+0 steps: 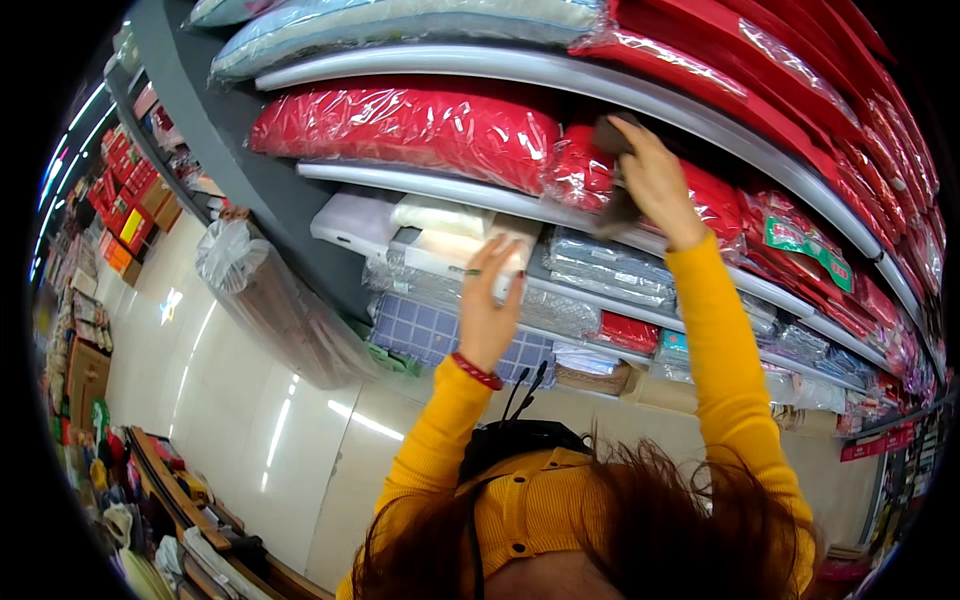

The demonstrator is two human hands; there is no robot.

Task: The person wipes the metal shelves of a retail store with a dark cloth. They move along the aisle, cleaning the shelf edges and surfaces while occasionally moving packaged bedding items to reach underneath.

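My right hand (pixel 658 184) grips a dark grey-brown cloth (pixel 621 213), blurred, at the front of a shelf of red goods in clear plastic. Part of the cloth hangs over the white shelf edge (pixel 420 181). Left of it lies a long, plump red package (pixel 405 131), perhaps bedding. Lower down, my left hand (pixel 489 307) has its fingers spread in front of a cream-white package (pixel 442 253); whether the fingertips touch it cannot be told. Grey folded textiles (pixel 611 259) in plastic lie on the same lower shelf, to the right.
Above runs another white shelf edge (pixel 510 60) beneath pillows (pixel 405 26) and red packs. A grey upright panel (pixel 225 142) bounds the shelves at left. Beside it leans a plastic-wrapped roll (pixel 277 300) on the tiled floor. A blue checked textile (pixel 420 322) lies low down.
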